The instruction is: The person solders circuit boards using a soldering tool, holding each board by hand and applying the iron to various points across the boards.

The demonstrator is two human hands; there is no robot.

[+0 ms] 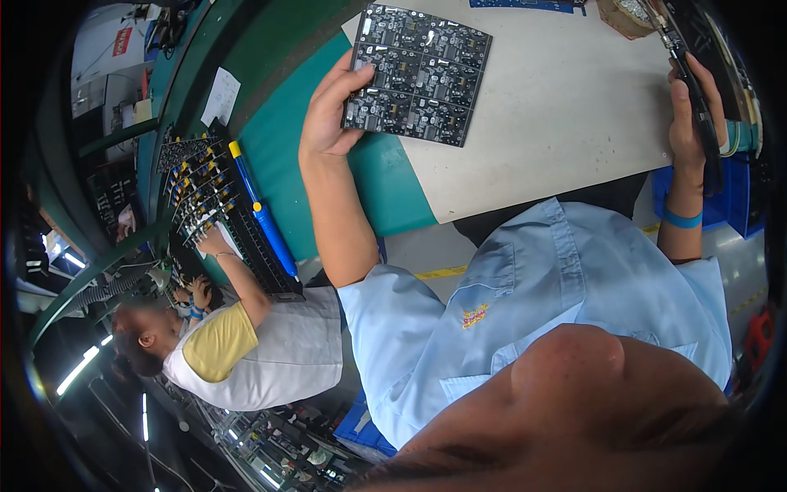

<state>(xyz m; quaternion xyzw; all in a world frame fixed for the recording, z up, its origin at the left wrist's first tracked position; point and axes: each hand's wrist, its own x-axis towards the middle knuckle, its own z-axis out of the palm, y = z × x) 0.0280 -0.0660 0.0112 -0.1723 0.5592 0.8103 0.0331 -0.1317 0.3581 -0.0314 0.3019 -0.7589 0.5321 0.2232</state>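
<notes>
My left hand [332,107] grips a black circuit board panel [418,78] by its left edge, the thumb lying on its face. The panel is divided into several sections crowded with small parts, and it is tilted above a pale mat [557,107]. On the far right, my right hand [697,119] is wrapped round the black handle of a soldering iron [693,90]. The iron's metal end points up towards a container of silvery metal shavings [627,16]; whether its tip touches them I cannot tell. A blue band circles my right wrist.
Left of the mat, a blue desoldering pump [270,234] with a yellow end leans along a black rack [258,254] of boards. A co-worker [254,353] reaches in beside it. Part of a blue board [529,5] shows at the far edge. Blue bins [713,201] stand at the right.
</notes>
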